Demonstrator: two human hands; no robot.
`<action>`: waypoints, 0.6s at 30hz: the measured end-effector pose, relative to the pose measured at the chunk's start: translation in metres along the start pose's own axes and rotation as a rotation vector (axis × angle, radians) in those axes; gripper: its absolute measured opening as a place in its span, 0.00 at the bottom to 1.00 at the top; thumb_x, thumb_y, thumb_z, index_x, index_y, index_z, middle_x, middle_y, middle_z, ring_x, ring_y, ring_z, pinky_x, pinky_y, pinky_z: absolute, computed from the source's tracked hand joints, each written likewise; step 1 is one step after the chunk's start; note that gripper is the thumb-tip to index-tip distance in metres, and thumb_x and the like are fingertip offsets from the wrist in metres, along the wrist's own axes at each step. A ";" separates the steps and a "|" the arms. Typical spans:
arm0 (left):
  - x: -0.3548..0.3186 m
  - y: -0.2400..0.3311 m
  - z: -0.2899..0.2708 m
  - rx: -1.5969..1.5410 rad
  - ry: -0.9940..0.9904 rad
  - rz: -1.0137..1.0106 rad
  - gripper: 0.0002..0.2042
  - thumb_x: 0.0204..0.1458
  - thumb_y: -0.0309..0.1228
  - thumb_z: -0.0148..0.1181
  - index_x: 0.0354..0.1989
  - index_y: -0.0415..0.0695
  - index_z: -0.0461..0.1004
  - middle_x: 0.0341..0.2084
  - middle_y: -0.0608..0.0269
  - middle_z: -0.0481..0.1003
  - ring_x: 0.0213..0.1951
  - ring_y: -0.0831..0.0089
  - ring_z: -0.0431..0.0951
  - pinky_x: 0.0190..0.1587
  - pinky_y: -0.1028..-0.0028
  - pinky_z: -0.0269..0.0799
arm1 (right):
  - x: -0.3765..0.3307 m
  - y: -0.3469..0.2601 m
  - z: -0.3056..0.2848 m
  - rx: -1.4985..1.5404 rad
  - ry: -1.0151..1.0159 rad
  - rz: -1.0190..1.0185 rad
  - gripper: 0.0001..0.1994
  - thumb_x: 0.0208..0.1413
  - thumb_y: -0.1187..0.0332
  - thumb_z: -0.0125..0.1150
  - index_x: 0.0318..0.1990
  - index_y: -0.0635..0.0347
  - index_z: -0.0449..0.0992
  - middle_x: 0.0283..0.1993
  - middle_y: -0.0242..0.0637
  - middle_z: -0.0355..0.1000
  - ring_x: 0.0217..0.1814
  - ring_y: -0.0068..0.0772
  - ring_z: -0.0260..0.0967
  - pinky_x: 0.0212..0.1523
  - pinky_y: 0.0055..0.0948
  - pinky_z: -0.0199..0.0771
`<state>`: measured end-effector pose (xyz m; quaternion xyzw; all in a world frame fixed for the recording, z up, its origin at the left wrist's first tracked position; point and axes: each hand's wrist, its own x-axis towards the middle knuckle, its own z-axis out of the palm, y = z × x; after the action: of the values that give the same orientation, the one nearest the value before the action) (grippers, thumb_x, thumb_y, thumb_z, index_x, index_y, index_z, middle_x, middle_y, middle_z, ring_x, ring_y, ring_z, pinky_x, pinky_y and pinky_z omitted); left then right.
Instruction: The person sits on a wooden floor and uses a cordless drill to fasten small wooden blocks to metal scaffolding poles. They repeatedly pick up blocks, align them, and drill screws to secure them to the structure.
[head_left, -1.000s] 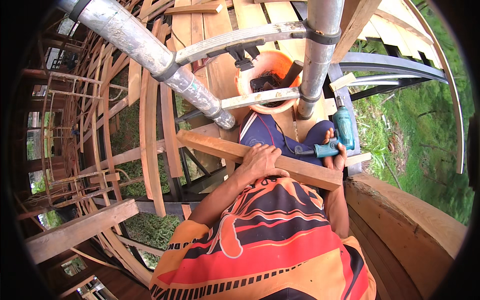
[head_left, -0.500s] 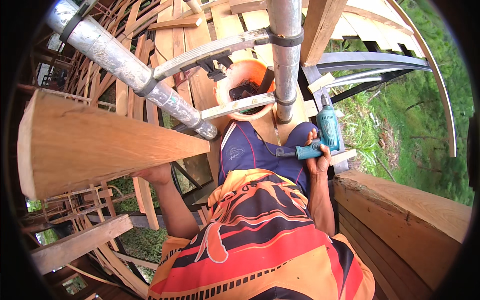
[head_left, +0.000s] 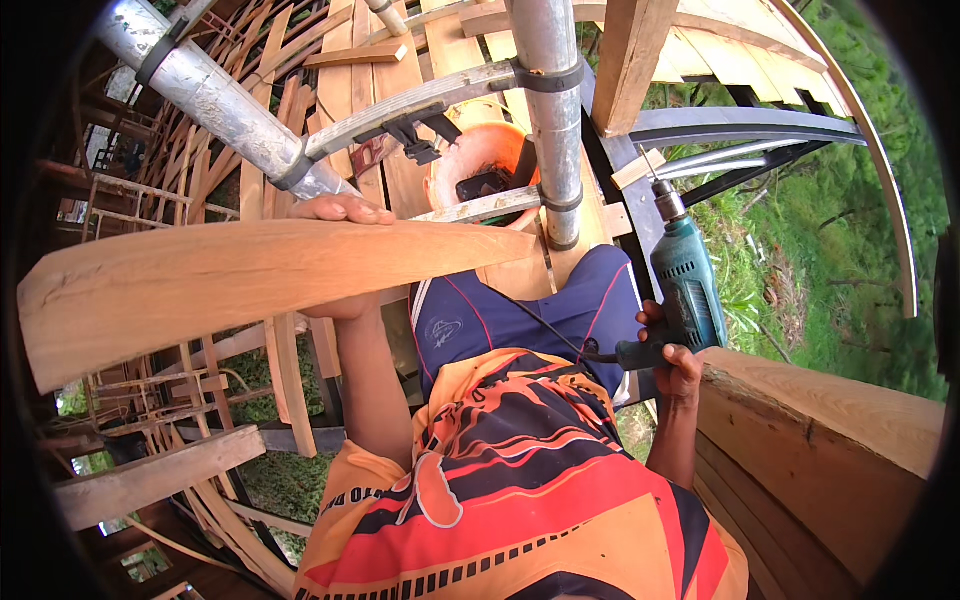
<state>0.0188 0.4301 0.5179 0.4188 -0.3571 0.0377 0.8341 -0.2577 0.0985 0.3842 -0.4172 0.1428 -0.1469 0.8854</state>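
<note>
A thick wooden beam (head_left: 230, 285) lies across the left side, its wide end toward the left rim and its narrow end over my thigh. My left hand (head_left: 343, 208) is wrapped round this beam; the fingers show over its far edge and the palm below, while the beam hides the middle of the hand. My right hand (head_left: 677, 372) is closed round the handle of a teal power drill (head_left: 692, 285). The drill points away from me, with a thin bit in its chuck. A dark cord runs from its handle across my lap.
An orange bucket (head_left: 500, 150) with dark items inside stands ahead, behind metal scaffold tubes (head_left: 553, 120) and a ladder-like rung (head_left: 420, 110). A wooden post (head_left: 632, 70) rises at the far right. Stacked planks (head_left: 820, 430) lie right of me. Greenery shows below the structure.
The beam has swung, its narrow end now farther right, and my left hand's fingers have come into sight over it. The drill has moved right and nearer to me.
</note>
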 end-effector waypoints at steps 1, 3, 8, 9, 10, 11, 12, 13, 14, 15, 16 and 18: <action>-0.008 -0.027 -0.002 -0.077 0.072 -0.039 0.45 0.51 0.77 0.48 0.47 0.38 0.72 0.37 0.50 0.76 0.41 0.56 0.79 0.49 0.57 0.76 | -0.007 -0.001 0.005 -0.006 -0.027 -0.009 0.40 0.41 0.68 0.66 0.68 0.67 0.64 0.60 0.56 0.74 0.60 0.49 0.75 0.52 0.39 0.79; -0.029 -0.076 -0.008 -0.003 0.383 -0.129 0.50 0.49 0.81 0.40 0.56 0.40 0.67 0.44 0.52 0.73 0.47 0.58 0.75 0.53 0.56 0.72 | -0.019 -0.004 0.025 -0.052 -0.054 -0.044 0.41 0.41 0.67 0.71 0.67 0.68 0.65 0.59 0.56 0.74 0.57 0.48 0.76 0.52 0.39 0.79; -0.066 -0.176 -0.039 0.181 0.418 -0.314 0.53 0.51 0.80 0.39 0.74 0.49 0.54 0.65 0.60 0.63 0.67 0.65 0.63 0.70 0.60 0.58 | -0.034 0.001 0.057 -0.192 -0.171 -0.074 0.40 0.46 0.63 0.79 0.66 0.67 0.67 0.60 0.51 0.75 0.59 0.42 0.75 0.56 0.36 0.76; -0.070 -0.189 -0.049 0.149 0.394 -0.357 0.52 0.51 0.80 0.41 0.73 0.49 0.56 0.63 0.60 0.66 0.65 0.66 0.65 0.68 0.60 0.61 | -0.034 0.004 0.067 -0.215 -0.176 -0.074 0.39 0.47 0.64 0.78 0.66 0.66 0.68 0.61 0.51 0.74 0.60 0.41 0.75 0.57 0.36 0.76; -0.070 -0.200 -0.053 0.113 0.367 -0.412 0.51 0.50 0.80 0.43 0.72 0.49 0.58 0.61 0.61 0.69 0.64 0.66 0.67 0.67 0.60 0.64 | -0.034 0.008 0.074 -0.235 -0.184 -0.089 0.39 0.47 0.64 0.78 0.67 0.65 0.66 0.61 0.51 0.74 0.60 0.41 0.74 0.57 0.36 0.76; -0.067 -0.203 -0.049 0.059 0.348 -0.475 0.51 0.50 0.80 0.43 0.71 0.49 0.60 0.59 0.62 0.71 0.62 0.67 0.70 0.65 0.61 0.66 | -0.034 0.010 0.084 -0.256 -0.186 -0.101 0.40 0.47 0.65 0.78 0.68 0.64 0.65 0.61 0.50 0.73 0.61 0.41 0.74 0.58 0.36 0.75; -0.061 -0.207 -0.046 0.008 0.327 -0.537 0.50 0.50 0.79 0.43 0.70 0.49 0.61 0.57 0.62 0.72 0.60 0.67 0.72 0.63 0.61 0.69 | -0.031 0.013 0.096 -0.243 -0.166 -0.131 0.45 0.45 0.70 0.77 0.71 0.63 0.57 0.61 0.50 0.73 0.61 0.44 0.74 0.59 0.38 0.76; -0.055 -0.211 -0.043 -0.044 0.301 -0.605 0.50 0.50 0.79 0.44 0.69 0.49 0.63 0.55 0.63 0.74 0.58 0.68 0.74 0.61 0.62 0.71 | -0.030 0.013 0.111 -0.230 -0.143 -0.167 0.52 0.42 0.74 0.76 0.74 0.62 0.49 0.60 0.50 0.72 0.60 0.46 0.75 0.60 0.40 0.76; -0.051 -0.217 -0.056 -0.102 0.265 -0.644 0.49 0.51 0.79 0.43 0.68 0.49 0.64 0.54 0.63 0.74 0.57 0.68 0.75 0.60 0.63 0.73 | -0.026 0.019 0.110 -0.462 -0.128 -0.200 0.50 0.42 0.73 0.76 0.73 0.63 0.52 0.61 0.48 0.73 0.60 0.45 0.75 0.61 0.38 0.75; -0.044 -0.223 -0.070 -0.159 0.228 -0.683 0.48 0.51 0.79 0.42 0.67 0.49 0.65 0.53 0.63 0.75 0.56 0.68 0.76 0.58 0.63 0.74 | -0.022 0.024 0.109 -0.691 -0.108 -0.233 0.48 0.42 0.73 0.77 0.72 0.64 0.56 0.61 0.46 0.73 0.61 0.43 0.76 0.62 0.35 0.74; -0.042 -0.225 -0.081 -0.220 0.198 -0.728 0.48 0.52 0.79 0.42 0.66 0.49 0.65 0.53 0.63 0.75 0.55 0.69 0.77 0.57 0.64 0.75 | -0.023 0.025 0.119 -0.688 -0.094 -0.204 0.48 0.42 0.72 0.77 0.72 0.64 0.56 0.61 0.46 0.73 0.61 0.41 0.75 0.62 0.35 0.74; -0.039 -0.228 -0.101 -0.238 0.178 -0.769 0.46 0.54 0.77 0.39 0.63 0.47 0.68 0.48 0.61 0.78 0.50 0.68 0.80 0.53 0.65 0.78 | -0.018 0.027 0.138 -0.678 -0.075 -0.164 0.49 0.42 0.70 0.78 0.73 0.65 0.56 0.62 0.45 0.73 0.63 0.39 0.74 0.63 0.34 0.73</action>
<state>0.1289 0.3651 0.3006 0.4176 -0.1029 -0.2821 0.8576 -0.2184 0.2174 0.4495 -0.7026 0.1170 -0.1462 0.6865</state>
